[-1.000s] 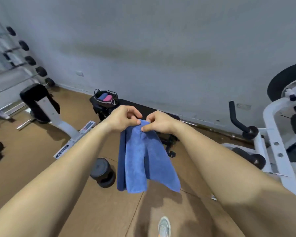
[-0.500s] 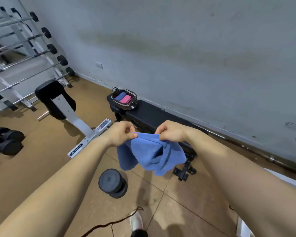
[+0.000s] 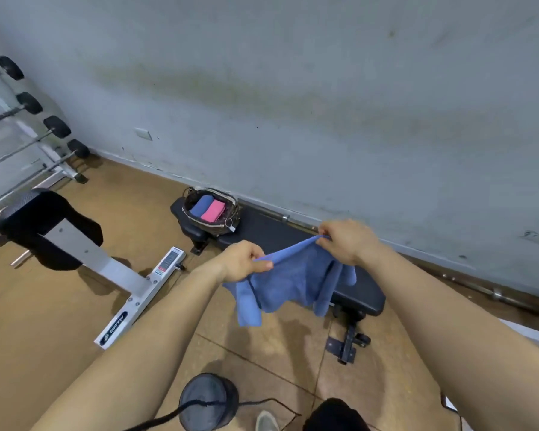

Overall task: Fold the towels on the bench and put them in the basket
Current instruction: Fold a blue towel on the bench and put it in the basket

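Bench [image 3: 293,234]: black padded bench along the wall; visible pad surface carries no loose towels.
Basket [image 3: 227,223]: wicker, standing on the far left end of the bench; holds one folded blue and one folded pink towel side by side.
Blue towel [image 3: 290,281]: held in the air above the near end of the bench, top edge stretched between the hands, remainder hanging in loose folds.
Left hand [image 3: 246,259]: thumb and fingers pinch the left end of the top edge.
Right hand [image 3: 346,241]: pinches the right end likewise.
Step in hand: folding, judged mid-fold.
Next move: likely bring the edges together squarely, then carry the towel to the basket.
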Motion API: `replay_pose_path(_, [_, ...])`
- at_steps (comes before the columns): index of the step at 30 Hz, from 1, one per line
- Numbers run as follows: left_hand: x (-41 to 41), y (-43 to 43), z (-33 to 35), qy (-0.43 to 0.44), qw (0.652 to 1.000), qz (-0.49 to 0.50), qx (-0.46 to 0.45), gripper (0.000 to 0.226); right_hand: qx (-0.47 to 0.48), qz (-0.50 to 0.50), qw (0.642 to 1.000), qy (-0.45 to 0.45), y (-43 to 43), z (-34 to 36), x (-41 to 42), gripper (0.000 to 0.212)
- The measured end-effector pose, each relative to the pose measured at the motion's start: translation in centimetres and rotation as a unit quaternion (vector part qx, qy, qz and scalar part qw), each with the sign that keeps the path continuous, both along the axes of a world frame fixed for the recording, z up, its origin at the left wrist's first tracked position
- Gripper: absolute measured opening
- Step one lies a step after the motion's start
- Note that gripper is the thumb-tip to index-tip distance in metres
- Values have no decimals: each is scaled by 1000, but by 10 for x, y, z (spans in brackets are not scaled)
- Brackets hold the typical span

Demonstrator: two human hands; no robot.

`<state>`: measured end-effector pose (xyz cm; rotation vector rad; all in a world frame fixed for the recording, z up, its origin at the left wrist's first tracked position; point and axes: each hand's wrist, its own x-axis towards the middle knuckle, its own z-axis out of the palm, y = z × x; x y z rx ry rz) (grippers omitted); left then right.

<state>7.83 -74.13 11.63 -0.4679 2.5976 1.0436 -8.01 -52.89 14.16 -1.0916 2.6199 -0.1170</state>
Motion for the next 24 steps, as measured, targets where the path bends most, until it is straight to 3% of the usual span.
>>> replay_pose_path(4, [-42, -51, -14, -31, 997, -34, -66, 11, 28, 0, 999, -35, -27, -9, -40, 30])
replay_pose_path(10, [-129, -120, -33, 16, 994, 38, -100, 14, -47, -62, 983, -168, -77, -33, -120, 29])
replay_pose_path(16, [-224, -179, -32, -6, 993, 57, -99, 45, -99, -145, 952, -252, -114, -43, -214, 29])
replay_pose_path(20, [-270, -205, -33, -13, 994, 48, -96, 46, -70, -139, 961, -229, -126, -43, -261, 16])
replay_pose_path(24, [-308, -238, -42, -2, 997, -14, -70, 29, -15, -146, 977, -158, -145, -52, -287, 11])
